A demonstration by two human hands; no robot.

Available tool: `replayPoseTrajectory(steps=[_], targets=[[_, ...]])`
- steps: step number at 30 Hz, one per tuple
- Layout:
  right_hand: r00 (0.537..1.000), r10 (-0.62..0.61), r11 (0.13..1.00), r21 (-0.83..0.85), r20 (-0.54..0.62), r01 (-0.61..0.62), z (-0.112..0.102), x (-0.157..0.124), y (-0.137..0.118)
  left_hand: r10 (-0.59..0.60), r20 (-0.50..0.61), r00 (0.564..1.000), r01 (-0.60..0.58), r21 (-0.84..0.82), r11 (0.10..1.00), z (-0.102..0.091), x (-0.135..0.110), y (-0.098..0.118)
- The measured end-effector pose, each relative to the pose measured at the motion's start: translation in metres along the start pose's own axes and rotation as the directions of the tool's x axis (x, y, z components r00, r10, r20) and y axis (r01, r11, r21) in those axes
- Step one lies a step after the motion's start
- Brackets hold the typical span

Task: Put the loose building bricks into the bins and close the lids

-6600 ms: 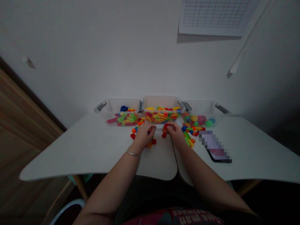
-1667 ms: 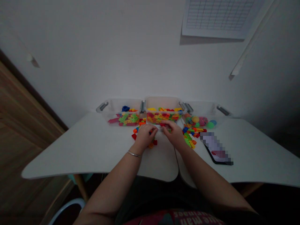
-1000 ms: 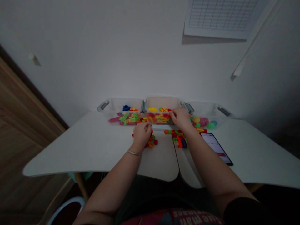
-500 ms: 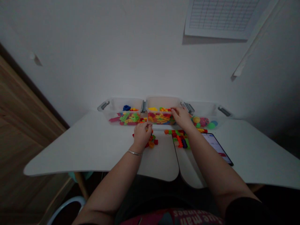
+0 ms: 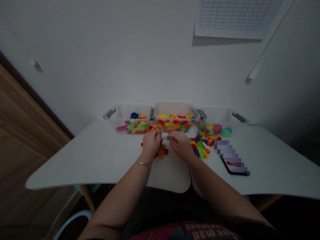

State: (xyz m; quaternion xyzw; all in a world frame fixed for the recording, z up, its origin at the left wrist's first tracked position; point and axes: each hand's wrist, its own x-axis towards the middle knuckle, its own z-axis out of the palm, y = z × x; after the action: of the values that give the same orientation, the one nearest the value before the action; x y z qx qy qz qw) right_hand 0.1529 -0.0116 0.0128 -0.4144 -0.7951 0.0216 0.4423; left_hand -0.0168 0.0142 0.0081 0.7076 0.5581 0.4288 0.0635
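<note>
My left hand (image 5: 150,144) rests curled on a small cluster of coloured plastic blocks (image 5: 162,152) on the white table (image 5: 100,156). My right hand (image 5: 181,144) is close beside it, its fingers pinched on a small piece I cannot make out, near the front of the middle clear bin (image 5: 174,122). The two hands almost touch. A second heap of coloured blocks (image 5: 202,146) lies just right of my right hand.
Three clear plastic bins stand in a row against the wall: the left bin (image 5: 130,121) and the middle one hold coloured blocks, the right bin (image 5: 217,124) holds coloured balls. A phone (image 5: 232,156) lies to the right. A second tabletop (image 5: 275,163) adjoins on the right.
My right hand has come back from the middle bin to the table in front of it, meeting my left hand. My left hand has stayed on its block cluster.
</note>
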Motion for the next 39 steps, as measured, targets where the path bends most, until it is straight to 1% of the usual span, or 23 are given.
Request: replayPoseTrajectory(steps=[3,6,11,15,19,21,24,26,29,32,35,39], targets=[[0.992,-0.015,0.999,0.050,0.129,0.009,0.013,-0.010,-0.002,-0.003,-0.003,1.000,0.003,-0.014,1.000,0.000,0.000,0.000],[0.976,-0.008,0.999,0.046,0.215,-0.002,0.019,-0.014,-0.003,-0.014,-0.006,1.000,0.014,-0.025,1.000,0.000,0.000,-0.001],[0.953,0.031,1.000,-0.011,0.300,-0.029,0.021,-0.013,-0.006,-0.029,-0.004,1.000,0.029,-0.017,0.999,0.001,0.000,0.000],[0.940,0.026,0.997,-0.072,0.341,-0.001,0.020,-0.014,-0.003,-0.032,0.000,0.999,0.032,-0.002,0.999,0.003,0.000,-0.001],[0.939,0.063,0.989,-0.149,0.339,-0.013,0.016,-0.016,0.001,-0.042,0.025,0.999,0.042,0.013,0.999,0.004,0.000,-0.001],[0.942,0.110,0.981,-0.185,0.318,-0.052,0.015,-0.016,0.005,-0.042,0.041,0.998,0.041,0.011,0.999,0.005,0.001,-0.001],[0.940,0.186,0.972,-0.191,0.287,-0.134,0.013,-0.017,0.012,-0.038,0.046,0.998,0.038,-0.002,0.999,0.006,0.001,-0.002],[0.938,0.200,0.970,-0.190,0.284,-0.150,0.013,-0.017,0.015,-0.034,0.043,0.998,0.034,-0.002,0.999,0.006,0.001,-0.003],[0.950,0.159,0.969,-0.225,0.268,-0.099,0.010,-0.017,0.014,-0.025,0.038,0.999,0.025,-0.004,1.000,0.006,0.001,-0.003],[0.961,0.133,0.934,-0.355,0.241,-0.040,0.002,-0.016,0.007,-0.006,0.036,0.999,0.006,-0.010,1.000,0.006,0.001,-0.004],[0.964,0.148,0.879,-0.476,0.222,-0.025,-0.008,-0.014,0.002,0.012,0.030,0.999,-0.011,-0.018,1.000,0.007,0.001,-0.005],[0.963,0.175,0.830,-0.557,0.206,-0.031,-0.013,-0.015,0.004,0.022,0.031,0.999,-0.021,-0.026,0.999,0.008,0.001,-0.007]])
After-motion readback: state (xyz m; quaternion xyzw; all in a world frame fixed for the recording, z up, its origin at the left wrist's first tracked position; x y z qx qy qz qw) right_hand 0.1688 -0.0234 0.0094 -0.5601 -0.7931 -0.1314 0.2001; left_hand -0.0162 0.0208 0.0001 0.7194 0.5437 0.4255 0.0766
